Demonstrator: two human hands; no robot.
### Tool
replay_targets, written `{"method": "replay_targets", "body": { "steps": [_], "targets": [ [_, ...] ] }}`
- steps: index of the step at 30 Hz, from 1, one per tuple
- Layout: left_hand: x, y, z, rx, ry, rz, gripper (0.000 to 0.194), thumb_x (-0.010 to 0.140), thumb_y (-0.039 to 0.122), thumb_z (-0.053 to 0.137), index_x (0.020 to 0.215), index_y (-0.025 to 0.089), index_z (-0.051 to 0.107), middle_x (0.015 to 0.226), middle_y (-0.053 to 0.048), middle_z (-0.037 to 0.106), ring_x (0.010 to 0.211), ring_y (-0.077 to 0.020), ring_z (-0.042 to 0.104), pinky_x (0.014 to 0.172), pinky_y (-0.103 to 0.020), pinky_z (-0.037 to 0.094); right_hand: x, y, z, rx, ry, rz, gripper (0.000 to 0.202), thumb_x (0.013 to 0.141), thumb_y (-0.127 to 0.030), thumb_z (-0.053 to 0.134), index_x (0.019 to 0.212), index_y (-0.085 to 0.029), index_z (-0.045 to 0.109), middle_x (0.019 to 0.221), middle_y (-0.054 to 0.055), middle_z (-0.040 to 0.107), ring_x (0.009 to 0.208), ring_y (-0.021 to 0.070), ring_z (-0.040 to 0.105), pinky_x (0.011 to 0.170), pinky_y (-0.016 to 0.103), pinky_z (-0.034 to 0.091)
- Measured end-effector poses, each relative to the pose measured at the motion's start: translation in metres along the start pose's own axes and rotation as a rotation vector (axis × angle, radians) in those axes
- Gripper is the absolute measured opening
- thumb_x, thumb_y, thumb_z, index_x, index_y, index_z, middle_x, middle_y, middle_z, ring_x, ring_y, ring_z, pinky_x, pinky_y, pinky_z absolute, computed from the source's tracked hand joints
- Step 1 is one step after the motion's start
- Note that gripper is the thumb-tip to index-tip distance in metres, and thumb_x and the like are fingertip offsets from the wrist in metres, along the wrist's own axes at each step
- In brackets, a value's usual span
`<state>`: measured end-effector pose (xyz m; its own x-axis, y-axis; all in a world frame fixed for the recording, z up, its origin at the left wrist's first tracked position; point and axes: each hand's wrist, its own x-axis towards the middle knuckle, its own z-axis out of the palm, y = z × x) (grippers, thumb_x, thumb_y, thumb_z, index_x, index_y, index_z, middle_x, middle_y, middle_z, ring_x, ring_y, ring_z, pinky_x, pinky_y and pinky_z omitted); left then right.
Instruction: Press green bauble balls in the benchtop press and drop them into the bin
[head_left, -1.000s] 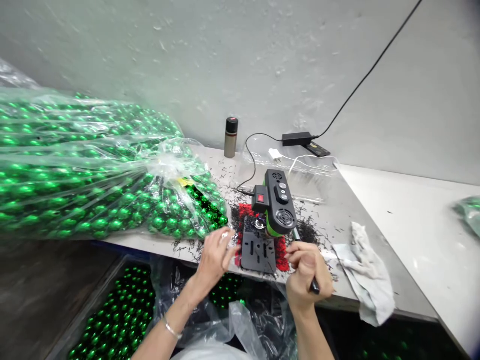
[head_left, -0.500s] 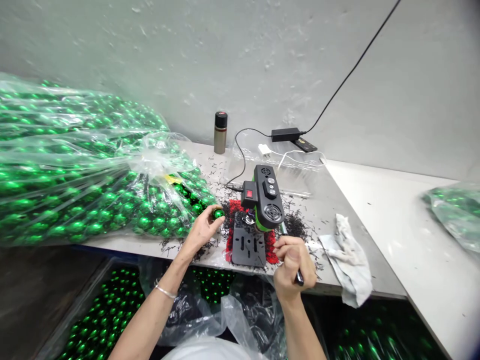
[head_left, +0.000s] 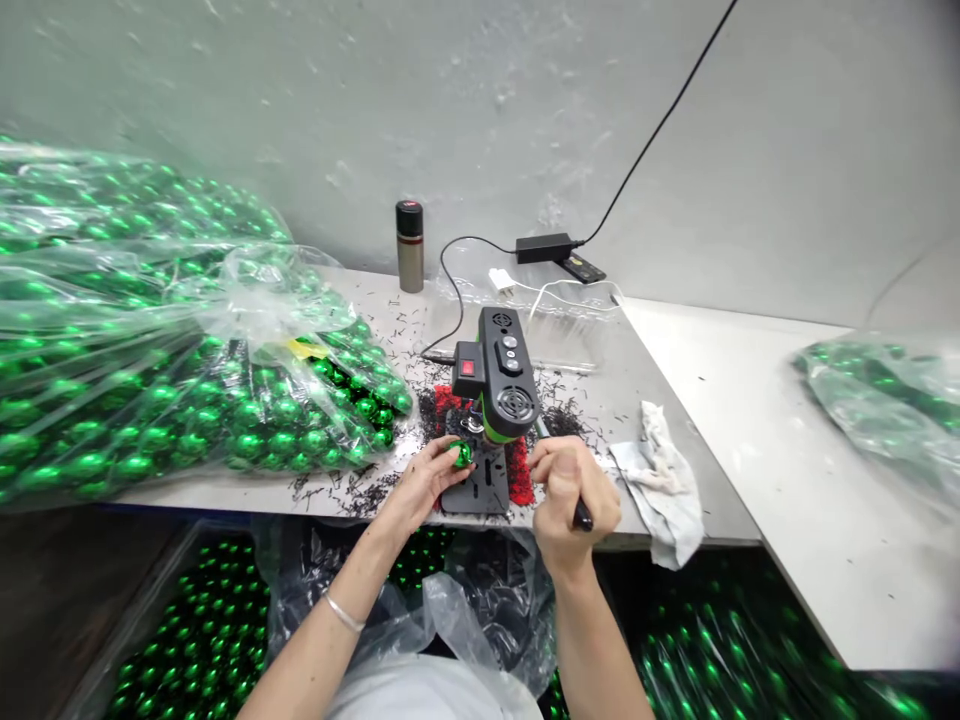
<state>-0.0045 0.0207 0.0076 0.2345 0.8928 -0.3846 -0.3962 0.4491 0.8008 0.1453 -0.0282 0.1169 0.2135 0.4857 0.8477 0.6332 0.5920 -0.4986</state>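
Note:
A shiny green ball [head_left: 461, 454] is pinched in the fingertips of my left hand [head_left: 422, 487]. It is above the slotted black base plate [head_left: 480, 490], close to the press head. My right hand [head_left: 575, 490] is wrapped round the black-tipped lever handle [head_left: 583, 516] at the right of the bench press [head_left: 510, 365]. That press has a black top with round vents and a red switch [head_left: 468, 367] on its left side. A red mat [head_left: 520, 480] shows under the base. Whether the ball touches the plate or the press head, I cannot tell.
A large clear bag of green balls [head_left: 150, 400] fills the left of the table. Small black bits [head_left: 566, 425] litter the surface. Behind stand a flask [head_left: 410, 246] and a power adapter [head_left: 545, 247]; a stained white cloth [head_left: 664, 485] lies right. More balls [head_left: 195, 620] are below.
My left hand has carried the green ball right, from beside the bag to over the base plate. My right hand stays on the lever handle. The whole view has shifted slightly.

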Motion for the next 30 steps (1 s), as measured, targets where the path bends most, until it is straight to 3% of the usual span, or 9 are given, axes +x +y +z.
{"method": "replay_targets", "body": {
  "steps": [8,11,16,20,25,30],
  "targets": [
    [0.001,-0.025,0.003,0.863,0.122,0.530,0.037,0.087,0.032,0.069,0.122,0.021,0.064,0.117,-0.010,0.073,0.103,-0.0268,0.070,0.096,-0.046,0.054,-0.004,0.003,-0.001,0.023,-0.027,-0.057,0.027,0.094,-0.006,0.043,0.072,-0.021,0.051,0.064,-0.002,0.057,0.061,0.0105,0.059,0.057,0.025,0.046],
    [0.001,-0.028,0.004,1.040,0.094,0.703,0.034,0.089,0.031,0.069,0.121,0.021,0.066,0.118,-0.011,0.074,0.110,-0.0282,0.068,0.099,-0.046,0.053,-0.006,0.004,-0.001,0.033,-0.037,-0.061,0.027,0.093,-0.004,0.043,0.073,-0.021,0.050,0.065,-0.002,0.056,0.063,0.0109,0.059,0.058,0.025,0.046],
    [0.006,-0.030,0.003,1.114,0.052,0.877,0.029,0.090,0.034,0.070,0.115,0.018,0.069,0.112,-0.012,0.075,0.103,-0.0276,0.068,0.093,-0.045,0.055,-0.011,0.007,-0.005,0.061,-0.087,-0.078,0.025,0.092,-0.003,0.044,0.075,-0.020,0.050,0.066,-0.002,0.055,0.066,0.0121,0.059,0.060,0.026,0.046],
    [0.009,-0.032,0.001,1.098,0.061,0.966,0.031,0.090,0.037,0.071,0.113,0.017,0.070,0.107,-0.012,0.075,0.099,-0.0269,0.067,0.089,-0.044,0.055,-0.031,0.020,-0.004,0.064,-0.122,-0.117,0.025,0.095,-0.010,0.041,0.074,-0.021,0.048,0.066,0.000,0.053,0.063,0.0126,0.052,0.057,0.028,0.043],
    [0.010,-0.034,0.001,1.070,0.062,1.002,0.030,0.091,0.037,0.070,0.114,0.019,0.069,0.104,-0.010,0.075,0.097,-0.0255,0.067,0.088,-0.042,0.055,-0.069,0.049,0.012,0.035,-0.024,-0.215,0.032,0.101,-0.024,0.034,0.071,-0.022,0.042,0.068,0.001,0.053,0.059,0.0124,0.046,0.056,0.030,0.040],
    [0.011,-0.035,0.001,1.058,0.063,0.990,0.028,0.090,0.035,0.071,0.114,0.020,0.070,0.104,-0.010,0.075,0.096,-0.0254,0.067,0.087,-0.042,0.055,-0.085,0.062,0.024,0.082,0.046,-0.188,0.033,0.102,-0.023,0.029,0.071,-0.023,0.040,0.069,-0.001,0.051,0.061,0.0126,0.054,0.060,0.033,0.043]
  ]
}}
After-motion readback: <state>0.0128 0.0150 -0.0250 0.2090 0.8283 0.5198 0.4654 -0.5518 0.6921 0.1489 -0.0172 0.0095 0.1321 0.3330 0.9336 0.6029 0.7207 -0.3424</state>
